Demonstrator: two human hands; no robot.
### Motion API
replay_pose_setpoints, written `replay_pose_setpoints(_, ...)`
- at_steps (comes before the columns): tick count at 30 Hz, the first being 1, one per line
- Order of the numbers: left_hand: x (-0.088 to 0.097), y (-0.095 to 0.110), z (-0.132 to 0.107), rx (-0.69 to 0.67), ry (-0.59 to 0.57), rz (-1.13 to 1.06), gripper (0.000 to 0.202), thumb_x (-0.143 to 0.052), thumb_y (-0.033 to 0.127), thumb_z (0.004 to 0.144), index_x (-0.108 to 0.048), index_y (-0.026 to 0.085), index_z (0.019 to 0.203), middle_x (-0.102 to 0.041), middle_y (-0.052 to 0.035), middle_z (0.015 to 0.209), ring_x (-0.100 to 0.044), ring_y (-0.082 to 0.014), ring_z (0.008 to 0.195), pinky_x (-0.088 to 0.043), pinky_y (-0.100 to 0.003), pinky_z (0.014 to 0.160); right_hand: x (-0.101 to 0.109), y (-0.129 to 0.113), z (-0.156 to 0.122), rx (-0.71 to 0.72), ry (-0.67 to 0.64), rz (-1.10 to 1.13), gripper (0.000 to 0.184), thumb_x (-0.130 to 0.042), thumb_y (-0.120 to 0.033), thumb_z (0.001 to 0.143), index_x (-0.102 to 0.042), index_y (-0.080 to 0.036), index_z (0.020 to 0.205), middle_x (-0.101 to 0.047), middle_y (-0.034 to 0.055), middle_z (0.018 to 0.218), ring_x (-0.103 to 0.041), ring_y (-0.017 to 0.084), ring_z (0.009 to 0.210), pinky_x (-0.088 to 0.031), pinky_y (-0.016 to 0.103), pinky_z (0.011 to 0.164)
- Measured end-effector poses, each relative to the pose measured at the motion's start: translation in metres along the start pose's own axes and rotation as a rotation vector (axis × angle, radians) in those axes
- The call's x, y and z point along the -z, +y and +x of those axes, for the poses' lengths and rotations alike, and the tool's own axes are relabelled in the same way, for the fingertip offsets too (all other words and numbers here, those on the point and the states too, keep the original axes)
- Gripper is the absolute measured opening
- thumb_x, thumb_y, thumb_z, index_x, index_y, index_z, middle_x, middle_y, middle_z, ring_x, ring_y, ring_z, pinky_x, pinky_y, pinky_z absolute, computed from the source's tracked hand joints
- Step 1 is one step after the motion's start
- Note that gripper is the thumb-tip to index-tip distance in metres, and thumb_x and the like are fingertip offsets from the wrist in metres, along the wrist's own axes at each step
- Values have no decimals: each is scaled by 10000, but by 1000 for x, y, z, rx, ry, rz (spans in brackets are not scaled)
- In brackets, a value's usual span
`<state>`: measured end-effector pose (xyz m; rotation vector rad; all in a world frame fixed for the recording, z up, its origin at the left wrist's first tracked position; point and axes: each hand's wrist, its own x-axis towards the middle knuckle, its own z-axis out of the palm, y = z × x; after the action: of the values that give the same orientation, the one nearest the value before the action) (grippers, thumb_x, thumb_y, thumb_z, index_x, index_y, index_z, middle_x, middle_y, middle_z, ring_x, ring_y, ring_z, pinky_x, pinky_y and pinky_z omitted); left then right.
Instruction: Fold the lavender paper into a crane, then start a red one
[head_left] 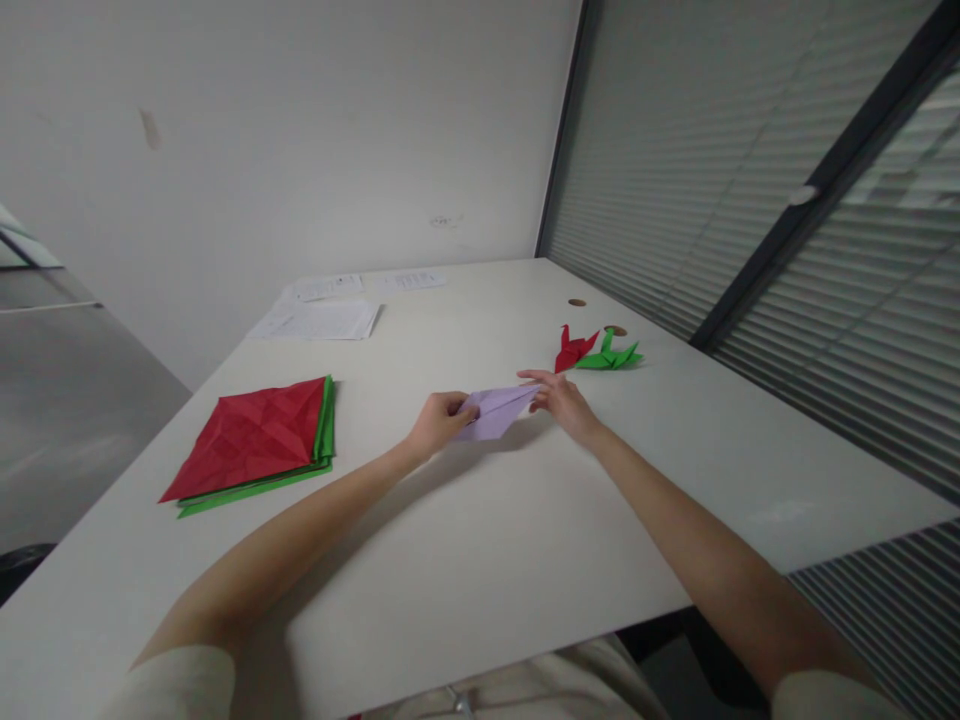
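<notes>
A folded piece of lilac paper point(496, 410) lies on the white table point(480, 540) between my two hands. My left hand point(439, 422) is closed, pinching the paper's left end with thumb and fingers. My right hand point(561, 400) rests on the paper's right tip, fingers pressed together on it. Just beyond my right hand stand a small red folded paper figure point(571, 349) and a green folded paper figure point(611, 356), side by side and touching.
A stack of creased square sheets, red sheet on top point(251, 437) with green sheets point(324, 432) beneath, lies at the left. White printed papers point(324, 318) sit at the far edge. Window blinds point(750, 200) run along the right. Two small round holes point(577, 302) mark the tabletop.
</notes>
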<state>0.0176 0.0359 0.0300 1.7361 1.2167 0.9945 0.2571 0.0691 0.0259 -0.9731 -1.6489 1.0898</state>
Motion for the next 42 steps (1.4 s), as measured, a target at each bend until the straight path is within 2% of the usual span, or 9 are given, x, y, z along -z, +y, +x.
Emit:
replay_pose_setpoints(3, -4, -5, 0, 194, -78, -94, 348, -632, 394, 714, -674, 89, 877, -583, 3, 604, -445, -84, 487, -261, -202, 457, -12, 0, -2, -51, -84, 0, 619, -745, -614, 572, -641, -164, 984, -653, 42, 814, -601, 152, 650, -490, 279, 592)
replay_pose_setpoints(7, -4, -1, -5, 294, -231, -138, 428, -655, 485, 697, -675, 89, 859, -616, -26, 651, -482, -100, 522, -303, -211, 477, -23, 2, -5, -147, -73, -21, 395, -801, -432, 540, -622, -151, 752, -600, -15, 626, -532, 110, 519, -462, 255, 515)
replay_pose_setpoints(11, -1, 5, -8, 220, -329, -128, 474, -686, 526, 678, -680, 89, 861, -615, -28, 683, -495, -102, 567, -301, -208, 494, -24, 3, -6, -230, -90, 16, 361, -795, -404, 543, -605, -158, 727, -610, -12, 609, -551, 122, 509, -482, 271, 507)
replay_pose_setpoints(14, -1, 2, -6, 223, -315, -57, 427, -697, 467, 678, -675, 82, 862, -598, -21, 661, -487, -103, 555, -302, -212, 491, -24, 5, -6, -261, -93, 44, 363, -794, -402, 539, -604, -160, 731, -623, -2, 636, -586, 144, 562, -507, 297, 553)
replay_pose_setpoints(18, 1, -6, -3, 191, -253, 144, 474, -690, 357, 700, -611, 114, 1099, -611, -9, 666, -517, -121, 554, -353, -219, 503, -26, 12, -7, -213, -85, -70, 318, -764, -397, 568, -605, -158, 706, -607, -3, 634, -562, 138, 562, -476, 287, 551)
replay_pose_setpoints(25, 4, -3, -12, -137, -151, 712, 596, -685, 357, 733, -525, 184, 1281, -605, -133, 1184, -604, -240, 998, -456, -312, 833, -31, 21, -9, -18, -60, -373, 177, -683, -319, 656, -625, -158, 705, -617, 4, 661, -536, 142, 639, -410, 267, 608)
replay_pose_setpoints(30, 2, -11, -6, -100, -162, 551, 595, -624, 316, 786, -459, 182, 1342, -648, -100, 1072, -615, -179, 825, -457, -279, 744, -33, 17, -12, -10, -74, -374, 174, -662, -318, 691, -624, -159, 749, -626, 8, 692, -546, 146, 652, -419, 269, 623)
replay_pose_setpoints(36, 6, -12, 3, 45, -297, 271, 612, -689, 393, 710, -548, 125, 1241, -540, 25, 646, -474, -117, 569, -334, -222, 517, -37, 4, -13, 125, -83, -337, 148, -662, -298, 731, -636, -164, 790, -670, 28, 784, -596, 168, 758, -457, 294, 733)
replay_pose_setpoints(42, 6, -1, -1, 78, -320, 38, 446, -729, 440, 634, -675, 120, 939, -608, -5, 759, -522, -129, 678, -382, -227, 593, -35, 0, -13, 189, -30, -325, 131, -661, -299, 753, -656, -176, 800, -669, 36, 800, -610, 177, 782, -479, 315, 756)
